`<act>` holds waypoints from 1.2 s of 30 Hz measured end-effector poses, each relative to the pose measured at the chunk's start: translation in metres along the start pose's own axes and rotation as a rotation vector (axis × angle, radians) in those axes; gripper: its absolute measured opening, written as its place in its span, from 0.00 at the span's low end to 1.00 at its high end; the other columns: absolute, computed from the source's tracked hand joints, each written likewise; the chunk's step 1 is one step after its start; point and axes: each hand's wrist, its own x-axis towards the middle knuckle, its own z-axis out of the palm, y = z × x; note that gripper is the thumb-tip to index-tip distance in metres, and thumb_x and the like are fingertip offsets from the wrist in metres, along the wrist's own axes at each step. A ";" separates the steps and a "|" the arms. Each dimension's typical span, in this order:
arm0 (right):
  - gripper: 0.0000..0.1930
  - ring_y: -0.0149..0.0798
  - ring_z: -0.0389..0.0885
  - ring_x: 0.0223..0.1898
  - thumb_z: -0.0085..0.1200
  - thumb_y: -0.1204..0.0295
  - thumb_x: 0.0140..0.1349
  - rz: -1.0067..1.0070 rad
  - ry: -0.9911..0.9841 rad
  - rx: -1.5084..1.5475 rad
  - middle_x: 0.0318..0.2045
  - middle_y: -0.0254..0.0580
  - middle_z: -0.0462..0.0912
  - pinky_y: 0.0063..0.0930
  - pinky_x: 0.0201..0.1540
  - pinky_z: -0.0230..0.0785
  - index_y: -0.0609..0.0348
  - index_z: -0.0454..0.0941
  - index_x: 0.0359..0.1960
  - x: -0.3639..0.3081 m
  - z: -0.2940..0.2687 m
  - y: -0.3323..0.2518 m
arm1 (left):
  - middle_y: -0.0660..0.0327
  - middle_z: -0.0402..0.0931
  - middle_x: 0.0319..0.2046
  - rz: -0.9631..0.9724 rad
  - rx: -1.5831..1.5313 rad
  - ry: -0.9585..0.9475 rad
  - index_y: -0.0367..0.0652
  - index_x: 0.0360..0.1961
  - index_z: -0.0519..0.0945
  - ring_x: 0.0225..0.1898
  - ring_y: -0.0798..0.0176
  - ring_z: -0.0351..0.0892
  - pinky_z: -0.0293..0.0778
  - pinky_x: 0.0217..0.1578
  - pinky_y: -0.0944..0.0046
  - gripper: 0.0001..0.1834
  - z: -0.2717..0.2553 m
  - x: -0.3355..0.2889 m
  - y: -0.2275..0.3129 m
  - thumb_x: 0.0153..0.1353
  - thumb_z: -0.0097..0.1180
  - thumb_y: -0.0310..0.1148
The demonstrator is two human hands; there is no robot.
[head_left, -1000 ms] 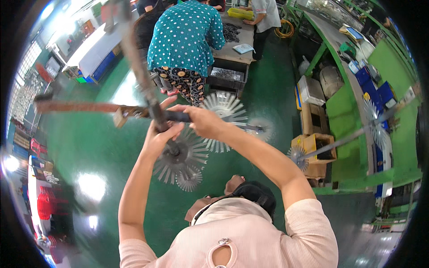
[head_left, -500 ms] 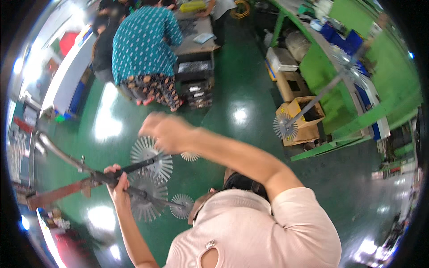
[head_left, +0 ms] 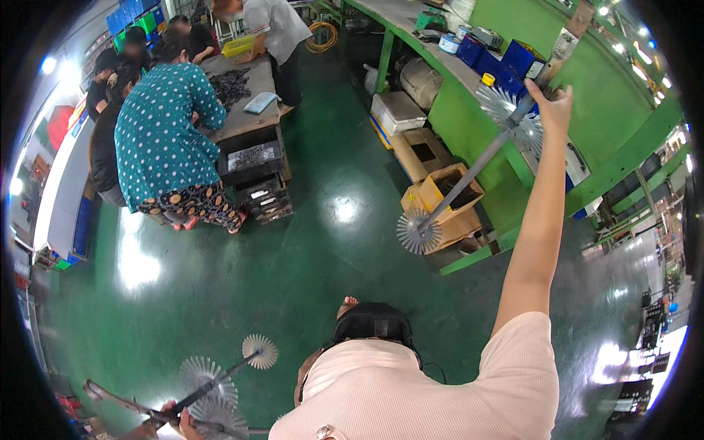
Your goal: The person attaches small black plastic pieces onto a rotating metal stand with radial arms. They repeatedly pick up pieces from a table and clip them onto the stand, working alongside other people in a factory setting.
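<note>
At the lower left, my left hand (head_left: 188,424) is closed around a dark metal frame (head_left: 158,414) made of several bars. Finned metal discs (head_left: 202,375) surround one of its bars, and a smaller finned disc (head_left: 259,352) caps that bar's end. On the right, my outstretched right hand (head_left: 554,110) is at the upper part of a grey metal rod (head_left: 473,172). Its thumb and fingers are spread, with one finger across the rod. A large finned disc (head_left: 532,132) sits behind that hand, and a small finned disc (head_left: 419,231) is on the rod's lower end.
A green workbench (head_left: 477,110) with blue bins (head_left: 522,60) stands at the right, cardboard boxes (head_left: 451,187) beneath it. Far left, people, one in a teal dotted shirt (head_left: 165,136), gather at a table (head_left: 260,77) covered with dark parts. Black crates (head_left: 253,158) stand beside it.
My right hand has swung from beside the metal frame to the rod at the right. My left hand and the frame now appear lower in the view, and the view has turned right.
</note>
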 end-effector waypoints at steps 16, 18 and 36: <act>0.11 0.25 0.61 0.16 0.59 0.68 0.62 0.254 -0.422 0.786 0.13 0.26 0.61 0.23 0.24 0.59 0.62 0.76 0.39 0.021 0.039 -0.109 | 0.65 0.71 0.48 -0.082 -0.007 0.102 0.48 0.55 0.69 0.26 0.76 0.65 0.60 0.21 0.77 0.31 -0.144 -0.013 -0.017 0.49 0.57 0.16; 0.06 0.24 0.61 0.11 0.59 0.70 0.61 0.264 -0.436 0.842 0.13 0.25 0.65 0.24 0.15 0.56 0.57 0.76 0.34 -0.008 0.030 -0.123 | 0.65 0.72 0.49 -0.105 0.059 0.062 0.48 0.56 0.69 0.25 0.76 0.66 0.61 0.22 0.77 0.32 -0.139 -0.010 -0.006 0.47 0.55 0.15; 0.09 0.25 0.57 0.12 0.53 0.73 0.63 0.222 -0.448 0.749 0.11 0.27 0.60 0.24 0.20 0.56 0.58 0.75 0.45 -0.222 -0.412 -0.179 | 0.61 0.71 0.46 0.058 0.091 -0.669 0.46 0.44 0.69 0.21 0.75 0.63 0.60 0.19 0.76 0.25 -0.013 -0.096 0.093 0.45 0.53 0.10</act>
